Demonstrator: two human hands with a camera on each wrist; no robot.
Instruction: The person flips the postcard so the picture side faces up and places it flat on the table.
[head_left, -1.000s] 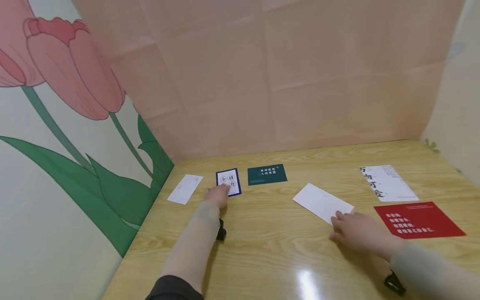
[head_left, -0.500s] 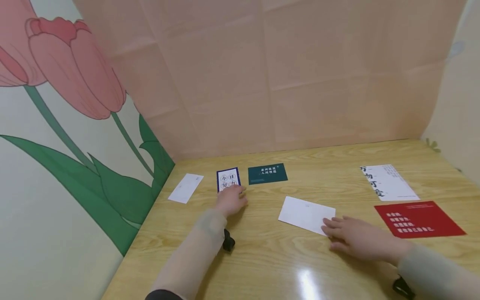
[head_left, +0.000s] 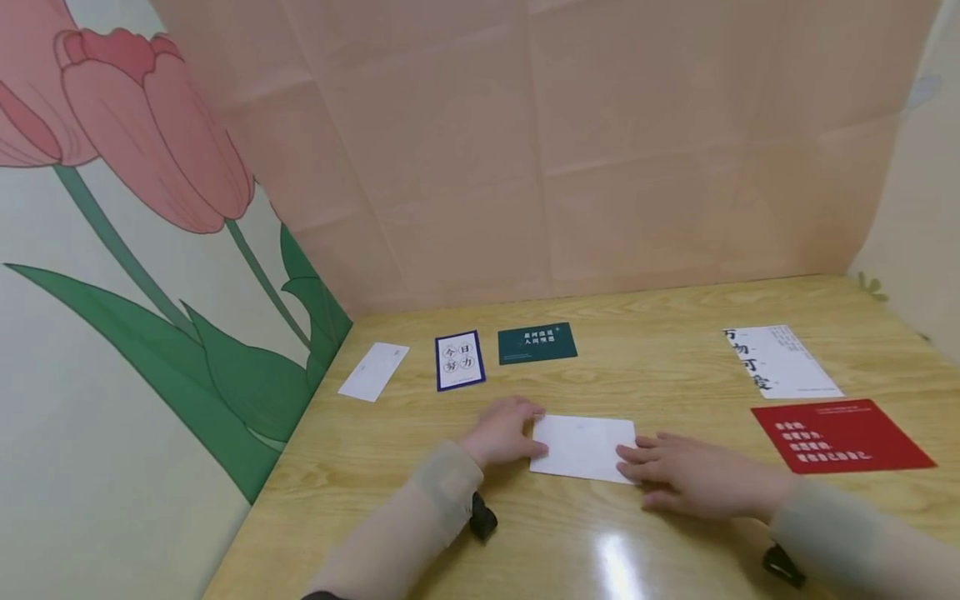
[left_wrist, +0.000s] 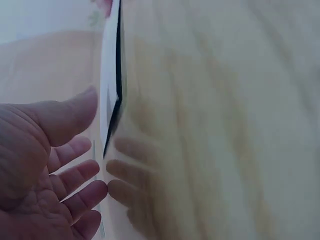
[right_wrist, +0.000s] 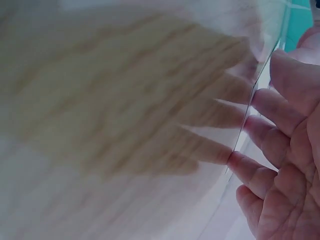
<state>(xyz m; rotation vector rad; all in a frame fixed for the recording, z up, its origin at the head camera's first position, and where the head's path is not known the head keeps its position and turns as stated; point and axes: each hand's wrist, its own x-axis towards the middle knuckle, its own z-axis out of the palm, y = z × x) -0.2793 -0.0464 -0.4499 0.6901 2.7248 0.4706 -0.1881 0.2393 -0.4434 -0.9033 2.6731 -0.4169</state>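
A blank-looking white card point(head_left: 583, 447) lies on the wood-grain table between the two hands. My left hand point(head_left: 501, 433) is at its left edge, thumb near the lower corner and fingers by the upper one. In the left wrist view, the thumb point(left_wrist: 75, 112) and loosely bent fingers point(left_wrist: 85, 197) are spread either side of the card's corner. My right hand point(head_left: 701, 475) rests its extended fingertips on the card's right edge. The right wrist view shows those fingers point(right_wrist: 262, 132) reaching down to the glossy tabletop, where they are reflected.
Farther back lie a small white card point(head_left: 374, 372), a blue-bordered card point(head_left: 460, 377) and a dark green card point(head_left: 551, 351). To the right are a white card with black lettering point(head_left: 795, 367) and a red card point(head_left: 832, 450). A mural wall point(head_left: 112, 400) borders the table's left side.
The white card has slid left and nearer, turning straighter, with the right hand's fingers on it. My left hand has come away from the blue-bordered card to the white card's left edge.
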